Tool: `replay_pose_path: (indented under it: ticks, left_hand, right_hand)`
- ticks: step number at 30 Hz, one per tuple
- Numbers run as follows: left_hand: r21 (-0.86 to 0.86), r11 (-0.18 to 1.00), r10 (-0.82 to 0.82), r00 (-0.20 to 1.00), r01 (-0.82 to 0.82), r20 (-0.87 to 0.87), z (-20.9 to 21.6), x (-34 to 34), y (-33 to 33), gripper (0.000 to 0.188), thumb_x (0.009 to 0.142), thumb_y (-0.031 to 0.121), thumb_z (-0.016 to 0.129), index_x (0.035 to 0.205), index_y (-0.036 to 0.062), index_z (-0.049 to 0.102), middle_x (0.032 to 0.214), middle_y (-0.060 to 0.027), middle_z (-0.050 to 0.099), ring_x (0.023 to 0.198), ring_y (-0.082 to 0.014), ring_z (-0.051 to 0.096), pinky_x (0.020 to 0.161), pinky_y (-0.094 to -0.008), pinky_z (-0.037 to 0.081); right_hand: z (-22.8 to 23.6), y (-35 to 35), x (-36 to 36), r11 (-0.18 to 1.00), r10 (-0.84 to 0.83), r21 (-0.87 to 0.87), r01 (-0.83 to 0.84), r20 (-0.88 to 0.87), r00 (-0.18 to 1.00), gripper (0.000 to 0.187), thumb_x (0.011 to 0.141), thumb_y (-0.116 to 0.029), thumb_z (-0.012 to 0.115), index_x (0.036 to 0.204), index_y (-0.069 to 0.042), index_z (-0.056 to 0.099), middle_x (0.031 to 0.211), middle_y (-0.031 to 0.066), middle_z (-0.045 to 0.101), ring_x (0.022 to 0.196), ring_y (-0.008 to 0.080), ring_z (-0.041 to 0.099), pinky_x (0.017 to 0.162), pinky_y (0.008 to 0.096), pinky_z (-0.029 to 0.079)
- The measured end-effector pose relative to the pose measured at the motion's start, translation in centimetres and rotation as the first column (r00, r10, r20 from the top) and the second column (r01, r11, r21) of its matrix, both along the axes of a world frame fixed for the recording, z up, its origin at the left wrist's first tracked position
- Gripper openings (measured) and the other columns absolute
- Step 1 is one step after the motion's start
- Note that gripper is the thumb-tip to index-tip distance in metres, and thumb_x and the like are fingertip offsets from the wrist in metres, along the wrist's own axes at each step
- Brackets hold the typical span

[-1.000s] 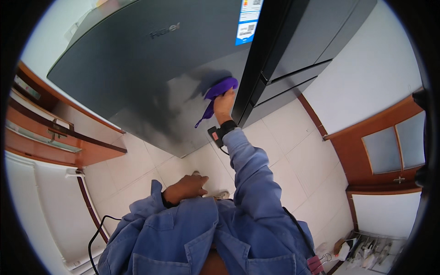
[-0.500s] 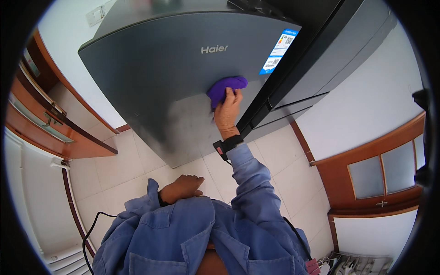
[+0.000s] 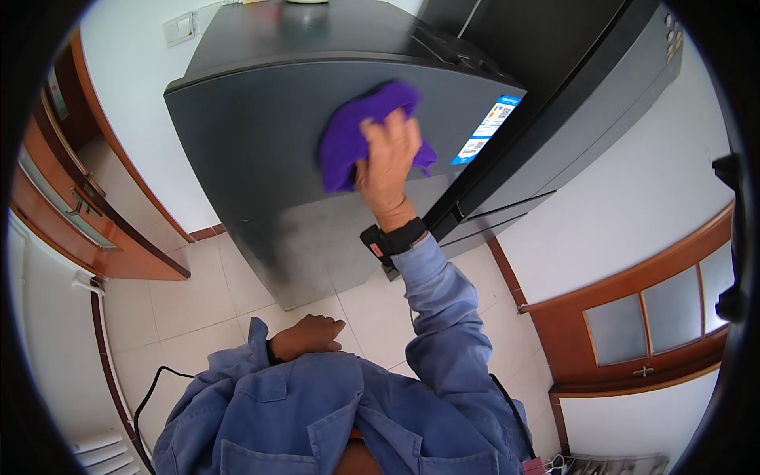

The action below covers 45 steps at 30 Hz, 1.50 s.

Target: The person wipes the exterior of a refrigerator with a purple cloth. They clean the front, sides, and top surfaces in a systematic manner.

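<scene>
A purple cloth point(image 3: 346, 142) lies spread against the upper part of a dark grey refrigerator door point(image 3: 245, 150). Pressing on it is my right hand point(image 3: 388, 162), its fingers bent over the cloth and slightly blurred; a black band circles that wrist. Some of the cloth is hidden behind the hand. My left hand point(image 3: 307, 336) hangs in front of my body, fingers loosely curled with nothing visible in them. It is apart from the door.
On the door's right side is a blue and white label point(image 3: 487, 131). A second dark appliance point(image 3: 570, 119) stands to the right. Wooden doors point(image 3: 119, 229) flank both sides, and pale tiles point(image 3: 198, 289) cover the floor. A black cable point(image 3: 142, 404) loops by my left side.
My right hand has moved up and slightly left with the cloth, which is now more spread out. The view has shifted, showing more of the refrigerator top. My left hand stays curled near my body.
</scene>
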State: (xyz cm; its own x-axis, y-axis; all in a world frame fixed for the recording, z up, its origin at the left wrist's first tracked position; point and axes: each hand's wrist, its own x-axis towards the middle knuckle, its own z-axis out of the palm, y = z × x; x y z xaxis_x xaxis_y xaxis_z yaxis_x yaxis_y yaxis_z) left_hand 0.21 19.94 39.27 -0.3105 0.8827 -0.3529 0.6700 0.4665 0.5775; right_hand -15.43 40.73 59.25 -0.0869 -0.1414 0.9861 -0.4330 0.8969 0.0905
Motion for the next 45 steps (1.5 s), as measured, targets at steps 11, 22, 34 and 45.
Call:
replay_pose_path:
  ticks: [11, 22, 34, 45]
  left_hand:
    - [0.014, 0.998, 0.053, 0.998, -0.054, 0.014, -1.5, -1.0, -1.4, 0.053, 0.088, 0.046, 0.067, 0.111, -0.0002, 0.056, 0.1, -0.0222, 0.067, 0.097, -0.0416, 0.065, 0.081, -0.051, 0.052]
    - [-0.031, 0.999, 0.043, 0.999, -0.044, -0.03, -2.3, -1.2, -1.4, 0.055, 0.086, 0.044, 0.066, 0.116, -0.0009, 0.057, 0.104, -0.0234, 0.068, 0.099, -0.0411, 0.066, 0.082, -0.051, 0.054]
    - [-0.057, 0.998, 0.013, 0.999, -0.015, -0.041, -3.4, -0.8, -1.7, 0.068, 0.086, 0.06, 0.066, 0.118, 0.0005, 0.056, 0.108, -0.0222, 0.067, 0.102, -0.041, 0.065, 0.083, -0.0514, 0.053]
    - [0.026, 0.966, 0.26, 0.961, -0.259, -0.095, -0.2, 0.9, -6.5, 0.047, 0.088, 0.04, 0.069, 0.106, -0.0017, 0.058, 0.096, -0.0219, 0.069, 0.093, -0.0403, 0.068, 0.078, -0.0499, 0.054]
  right_hand:
    - [5.5, 3.4, -3.0, 0.928, -0.016, -0.371, -0.028, -0.115, 0.993, 0.045, 0.09, -0.01, 0.065, 0.133, 0.0, 0.056, 0.148, 0.0234, 0.043, 0.14, 0.0413, 0.036, 0.116, 0.0493, 0.03]
    - [3.2, -3.1, -0.4, 0.961, 0.092, 0.261, -0.091, 0.008, 0.996, 0.029, 0.085, -0.015, 0.065, 0.114, -0.015, 0.068, 0.127, 0.0119, 0.062, 0.125, 0.0403, 0.054, 0.104, 0.0543, 0.042]
    - [11.9, -10.7, -0.5, 0.945, 0.279, 0.165, -0.282, 0.038, 0.959, 0.045, 0.07, 0.001, 0.063, 0.114, -0.006, 0.066, 0.117, 0.0122, 0.066, 0.113, 0.0383, 0.059, 0.098, 0.0478, 0.044]
    - [11.0, 8.7, -1.8, 0.986, -0.168, -0.024, 0.167, -0.198, 0.966, 0.035, 0.077, 0.003, 0.06, 0.11, -0.004, 0.068, 0.109, 0.0151, 0.066, 0.106, 0.0373, 0.06, 0.097, 0.0486, 0.044]
